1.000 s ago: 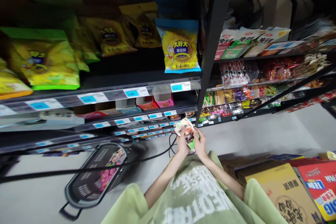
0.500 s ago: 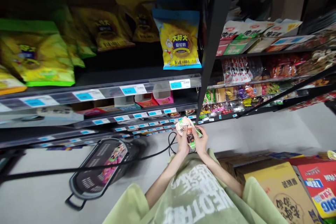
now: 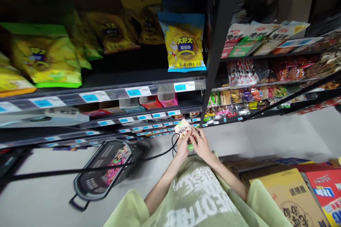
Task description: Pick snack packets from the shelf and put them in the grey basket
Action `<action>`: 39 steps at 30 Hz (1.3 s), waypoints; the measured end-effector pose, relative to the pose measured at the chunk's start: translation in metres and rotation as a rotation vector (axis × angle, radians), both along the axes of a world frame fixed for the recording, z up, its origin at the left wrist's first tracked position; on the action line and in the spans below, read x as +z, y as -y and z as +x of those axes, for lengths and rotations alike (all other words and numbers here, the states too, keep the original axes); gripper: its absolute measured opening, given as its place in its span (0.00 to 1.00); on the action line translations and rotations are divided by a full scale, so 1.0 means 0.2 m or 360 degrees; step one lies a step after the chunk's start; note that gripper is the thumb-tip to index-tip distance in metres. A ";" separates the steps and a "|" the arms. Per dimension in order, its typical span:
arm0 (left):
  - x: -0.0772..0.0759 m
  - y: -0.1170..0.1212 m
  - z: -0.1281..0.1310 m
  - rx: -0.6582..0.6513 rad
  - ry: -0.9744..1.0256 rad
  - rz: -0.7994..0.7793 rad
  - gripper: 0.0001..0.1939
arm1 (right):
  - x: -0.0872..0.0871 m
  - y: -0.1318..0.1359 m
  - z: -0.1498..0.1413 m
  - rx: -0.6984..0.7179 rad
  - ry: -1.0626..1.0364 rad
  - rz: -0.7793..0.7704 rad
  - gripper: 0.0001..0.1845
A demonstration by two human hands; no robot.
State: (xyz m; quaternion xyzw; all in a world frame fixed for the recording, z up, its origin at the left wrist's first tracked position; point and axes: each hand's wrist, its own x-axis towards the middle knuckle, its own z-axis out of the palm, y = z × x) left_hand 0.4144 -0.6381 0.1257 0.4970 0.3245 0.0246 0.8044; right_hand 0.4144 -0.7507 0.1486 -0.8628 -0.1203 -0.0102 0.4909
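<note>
Both hands are together in front of my chest, close to the lower shelves. My left hand (image 3: 183,143) pinches a small cream snack packet (image 3: 182,128) with dark printed characters and a green top. My right hand (image 3: 200,143) has its fingers bent over a green and dark printed part just right of it, close against the left fingers. I cannot tell whether this is a second packet or another face of the same one. The hands hide most of the lower part.
Sunflower seed bags (image 3: 185,42) stand on the upper left shelf, above rows of price tags. A dark post (image 3: 220,28) divides the shelving. A black shopping basket (image 3: 102,170) with packets inside is on the floor at left. Cartons (image 3: 289,191) are stacked at lower right. Black cables cross the view.
The cream packet has turned and shifted slightly left, its printed face now showing more plainly. My right fingers have moved over the green part. The view has shifted slightly.
</note>
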 end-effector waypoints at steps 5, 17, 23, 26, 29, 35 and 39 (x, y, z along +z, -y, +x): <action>-0.05 -0.05 0.08 -0.0165 0.0061 0.0377 0.30 | -0.14 0.10 0.07 -0.0118 -0.0168 0.0238 0.24; -0.16 -0.03 0.14 -0.1179 0.0539 0.1019 0.29 | -0.29 0.16 0.05 -0.0425 -0.1223 0.1139 0.36; -0.14 -0.08 0.20 -0.1483 0.0827 0.1173 0.29 | -0.34 0.17 0.15 -0.0311 -0.1170 0.1116 0.28; -0.15 -0.11 0.23 -0.1609 0.0954 0.1232 0.27 | -0.36 0.18 0.20 -0.0131 -0.1217 0.1020 0.23; -0.16 -0.12 0.27 -0.1609 0.0962 0.1225 0.24 | -0.35 0.19 0.23 -0.0121 -0.1208 0.0974 0.24; -0.16 -0.11 0.38 -0.1749 0.0966 0.1010 0.25 | -0.34 0.21 0.20 -0.0388 -0.1141 0.1080 0.31; -0.20 -0.14 0.42 -0.1518 0.0631 0.0472 0.35 | -0.32 0.25 0.13 -0.0642 -0.1012 0.1152 0.32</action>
